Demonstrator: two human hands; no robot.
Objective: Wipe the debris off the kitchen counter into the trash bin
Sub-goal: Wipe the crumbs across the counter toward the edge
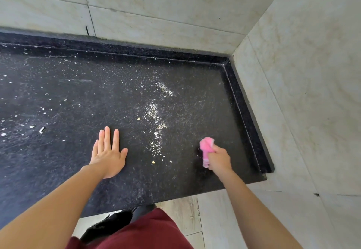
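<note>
Right hand (218,159) fingers clenched pink cloth (206,148) on black bench (78,92); left hand (108,155) lay flat, fingers released; debris (156,129) between hands.

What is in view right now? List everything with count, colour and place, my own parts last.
counter: one, black speckled stone, fills the middle and left of the view, raised lip along the back and right edges
crumb trail: one loose line of whitish bits, mid-counter, between the two hands
scattered debris: many small white bits, left part of the counter
cloth: one, pink, bunched in the right hand, on the counter right of the trail
wall tiles: pale beige, behind and to the right of the counter
floor: pale tiles, below the counter's front edge
dark object: one, black, below the counter edge; cannot tell what it is
left hand: open, flat on the counter
right hand: closed on the cloth
</note>
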